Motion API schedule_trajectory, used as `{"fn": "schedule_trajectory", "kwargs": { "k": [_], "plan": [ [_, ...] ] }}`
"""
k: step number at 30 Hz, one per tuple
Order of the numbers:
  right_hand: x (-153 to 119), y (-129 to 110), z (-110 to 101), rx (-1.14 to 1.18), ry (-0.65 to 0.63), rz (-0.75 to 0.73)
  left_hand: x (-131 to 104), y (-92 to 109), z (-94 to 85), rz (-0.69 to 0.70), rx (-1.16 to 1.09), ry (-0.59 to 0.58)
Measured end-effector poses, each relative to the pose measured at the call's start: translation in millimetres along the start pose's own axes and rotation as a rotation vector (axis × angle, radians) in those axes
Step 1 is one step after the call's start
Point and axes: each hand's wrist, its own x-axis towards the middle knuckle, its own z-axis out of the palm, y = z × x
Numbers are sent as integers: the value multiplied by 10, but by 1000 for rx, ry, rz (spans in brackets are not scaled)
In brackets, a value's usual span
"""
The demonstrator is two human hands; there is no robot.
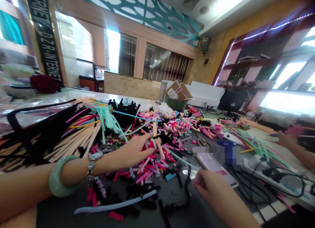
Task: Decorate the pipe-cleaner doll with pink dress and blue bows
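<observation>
My left hand is closed around a small pipe-cleaner doll with beige limbs, black on its head, and red and grey at its body. From the doll a thin mint-green pipe cleaner runs down to the right. My right hand pinches its far end, fingers curled together near the dark mat. Beneath and around both hands lie cut pink, red and lilac pieces. A pale lilac strip and a bent black pipe cleaner lie closer to me.
Bundled pipe cleaners lie at left, with finished dolls heaped behind. Scissors, a phone and a power strip with black cables stand right. Another person's hand is at far right. A cardboard box sits behind.
</observation>
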Motion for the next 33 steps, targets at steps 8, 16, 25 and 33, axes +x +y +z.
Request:
{"fn": "schedule_trajectory", "kwargs": {
  "k": [8,16,25,33],
  "plan": [
    [-37,-246,-631,655,35,-241,-77,111,-18,37,134,32],
    [253,-586,-433,1166,464,-157,-132,190,-42,54,122,87],
    [349,-633,-263,1257,509,-109,-125,181,-49,55,66,134],
    [366,-676,-245,1259,484,-108,-109,199,-62,35,50,134]
  ]
}}
